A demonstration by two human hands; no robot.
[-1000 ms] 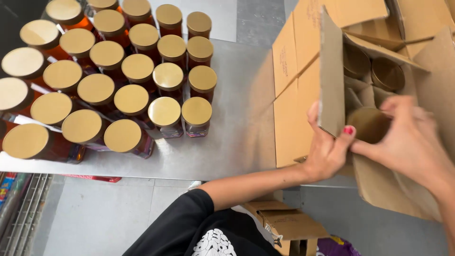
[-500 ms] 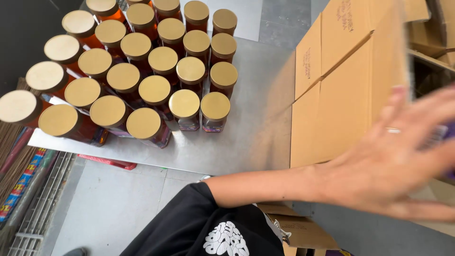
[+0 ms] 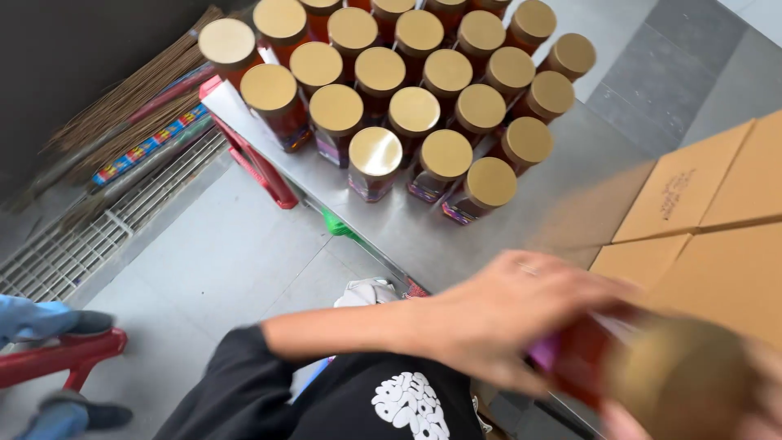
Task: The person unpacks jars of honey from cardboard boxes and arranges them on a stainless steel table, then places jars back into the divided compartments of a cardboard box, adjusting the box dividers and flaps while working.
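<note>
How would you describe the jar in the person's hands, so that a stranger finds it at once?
Start at the steel table, then look down right. The jar lies sideways, blurred, under the left hand; the other jars stand upright.

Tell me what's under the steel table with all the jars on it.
Under the table's near edge a red frame and a green piece stick out over grey floor tiles. The tabletop and jars cover everything farther in.
</note>
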